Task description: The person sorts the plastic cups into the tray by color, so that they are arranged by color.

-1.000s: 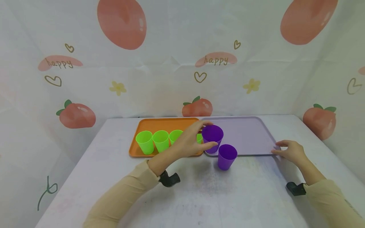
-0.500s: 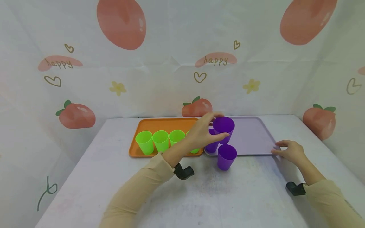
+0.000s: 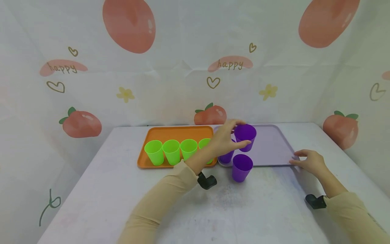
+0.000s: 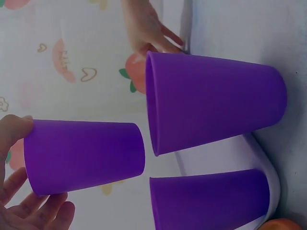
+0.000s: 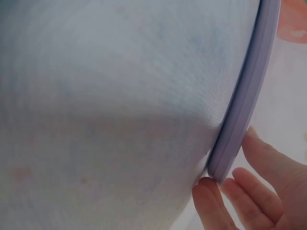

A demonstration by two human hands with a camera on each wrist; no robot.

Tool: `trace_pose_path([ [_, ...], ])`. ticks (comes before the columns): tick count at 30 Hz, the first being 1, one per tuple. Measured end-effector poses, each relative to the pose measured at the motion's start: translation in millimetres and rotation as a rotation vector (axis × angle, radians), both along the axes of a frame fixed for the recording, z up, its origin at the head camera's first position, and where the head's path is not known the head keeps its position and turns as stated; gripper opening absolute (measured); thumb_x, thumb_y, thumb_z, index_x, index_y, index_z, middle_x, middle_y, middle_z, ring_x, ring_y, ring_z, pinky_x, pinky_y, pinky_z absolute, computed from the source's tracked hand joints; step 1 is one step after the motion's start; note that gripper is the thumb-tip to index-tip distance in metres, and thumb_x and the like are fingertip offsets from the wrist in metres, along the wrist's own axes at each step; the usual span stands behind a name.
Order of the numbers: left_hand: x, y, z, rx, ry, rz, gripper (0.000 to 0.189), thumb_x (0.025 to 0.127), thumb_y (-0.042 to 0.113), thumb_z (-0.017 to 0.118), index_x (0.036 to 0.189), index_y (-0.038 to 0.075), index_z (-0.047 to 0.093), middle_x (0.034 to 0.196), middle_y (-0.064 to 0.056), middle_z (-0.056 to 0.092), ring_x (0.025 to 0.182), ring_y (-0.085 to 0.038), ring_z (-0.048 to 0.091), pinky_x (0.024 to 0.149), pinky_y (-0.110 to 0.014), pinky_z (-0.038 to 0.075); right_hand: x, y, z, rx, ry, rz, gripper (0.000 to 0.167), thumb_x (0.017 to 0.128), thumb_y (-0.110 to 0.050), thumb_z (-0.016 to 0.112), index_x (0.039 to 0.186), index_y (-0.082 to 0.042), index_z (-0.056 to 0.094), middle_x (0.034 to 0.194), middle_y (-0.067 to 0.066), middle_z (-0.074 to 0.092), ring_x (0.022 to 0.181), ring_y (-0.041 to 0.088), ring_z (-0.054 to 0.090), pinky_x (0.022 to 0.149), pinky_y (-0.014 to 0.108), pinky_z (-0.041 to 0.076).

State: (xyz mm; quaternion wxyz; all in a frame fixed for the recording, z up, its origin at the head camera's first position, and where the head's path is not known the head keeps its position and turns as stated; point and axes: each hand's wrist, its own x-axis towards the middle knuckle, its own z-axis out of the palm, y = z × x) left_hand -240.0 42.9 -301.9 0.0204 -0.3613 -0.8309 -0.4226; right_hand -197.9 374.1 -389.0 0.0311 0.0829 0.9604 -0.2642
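Note:
My left hand (image 3: 224,139) grips a purple cup (image 3: 246,137) near its rim, thumb on one side and fingers on the other. In the left wrist view that held cup (image 4: 86,155) hangs upright, its base higher than those of the two other cups. One purple cup (image 3: 226,157) stands at the left front corner of the lilac tray (image 3: 271,142), partly behind the left hand. Another purple cup (image 3: 241,169) is on the table just before the tray. My right hand (image 3: 312,162) pinches the tray's right front corner, the rim (image 5: 242,105) between thumb and fingers.
An orange tray (image 3: 170,131) adjoins the lilac one on the left, with a row of several bright green cups (image 3: 154,154) on it. Both trays lie at the back of the white table (image 3: 195,217), before a printed cloth backdrop (image 3: 170,84).
My left hand has carried the held purple cup up and to the right, uncovering the purple cup at the tray's left front corner. My right hand has stayed at the tray corner.

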Motion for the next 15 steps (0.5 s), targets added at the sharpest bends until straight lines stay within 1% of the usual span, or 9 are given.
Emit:
trace_pose_path([
  [3, -2.3, 5.1, -3.6, -0.033, 0.006, 0.003, 0.056, 0.081, 0.027, 0.073, 0.129, 0.009, 0.049, 0.128, -0.005, 0.054, 0.116, -0.017, 0.053, 0.099, -0.023, 0.047, 2.5, -2, 3.2, -0.013, -0.013, 0.009, 0.069, 0.081, -0.039, 0.069, 0.123, 0.012, 0.048, 0.126, 0.04, 0.042, 0.11, 0.053, 0.041, 0.086, 0.062, 0.042],
  [6, -5.0, 9.8, -9.6, -0.082, 0.023, 0.024, 0.056, 0.081, 0.03, 0.072, 0.129, 0.011, 0.049, 0.129, -0.003, 0.055, 0.114, -0.016, 0.053, 0.097, -0.019, 0.047, 3.9, -4, 5.0, -0.006, -0.014, 0.011, 0.066, 0.082, -0.035, 0.068, 0.123, 0.013, 0.047, 0.126, 0.041, 0.042, 0.109, 0.053, 0.041, 0.085, 0.061, 0.042],
  [10, -6.5, 15.5, -17.3, -0.15, 0.035, 0.05, 0.056, 0.08, 0.032, 0.072, 0.128, 0.013, 0.051, 0.129, -0.001, 0.056, 0.115, -0.016, 0.054, 0.097, -0.021, 0.046, 5.1, -6, 6.6, -0.01, -0.019, 0.006, 0.065, 0.083, -0.034, 0.067, 0.123, 0.013, 0.046, 0.127, 0.041, 0.041, 0.11, 0.053, 0.041, 0.086, 0.062, 0.042],
  [15, -7.8, 21.3, -25.3, -0.215, 0.064, 0.059, 0.057, 0.08, 0.035, 0.072, 0.128, 0.012, 0.051, 0.128, -0.001, 0.057, 0.118, -0.014, 0.053, 0.101, -0.021, 0.043, 5.3, -6, 7.1, -0.011, -0.019, 0.004, 0.065, 0.083, -0.034, 0.067, 0.123, 0.013, 0.047, 0.127, 0.04, 0.041, 0.111, 0.053, 0.039, 0.087, 0.062, 0.041],
])
